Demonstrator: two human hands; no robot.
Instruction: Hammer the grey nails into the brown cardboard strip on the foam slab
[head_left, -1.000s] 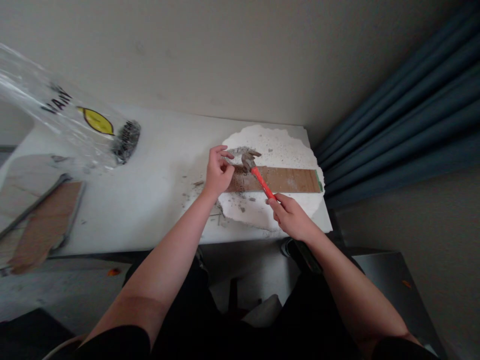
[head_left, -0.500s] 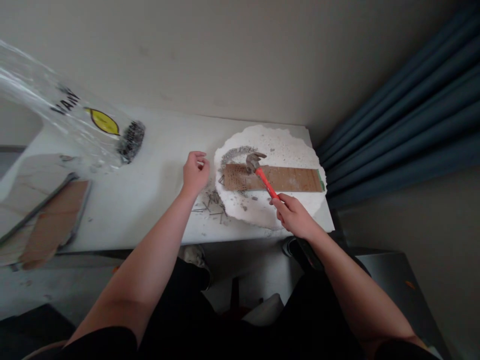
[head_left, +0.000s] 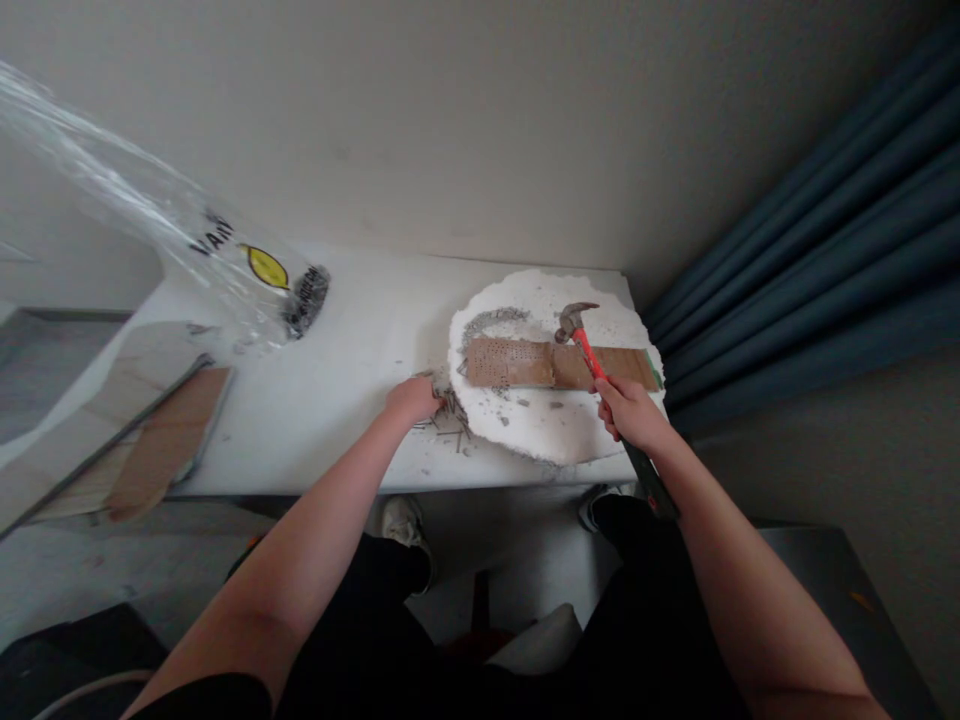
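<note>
While the right hand (head_left: 628, 410) is closed round the hammer (head_left: 587, 353), the left hand (head_left: 412, 400) is at the nails (head_left: 454, 412), its grip hidden.

The left hand's grip (head_left: 412, 398) shows mainly its back, with its fingertips largely hidden near the nails (head_left: 453, 432), so whether it holds one cannot be told, while the right hand's grip (head_left: 628, 408) covers the hammer (head_left: 586, 354) at mid-handle. The grey bits (head_left: 496, 319) on the white slab (head_left: 592, 430) are too small to make out singly. The left edge cuts off the clear bag (head_left: 176, 215), its lower lettering too crumpled to read, and the right edge cuts off the curtain (head_left: 825, 240).
</note>
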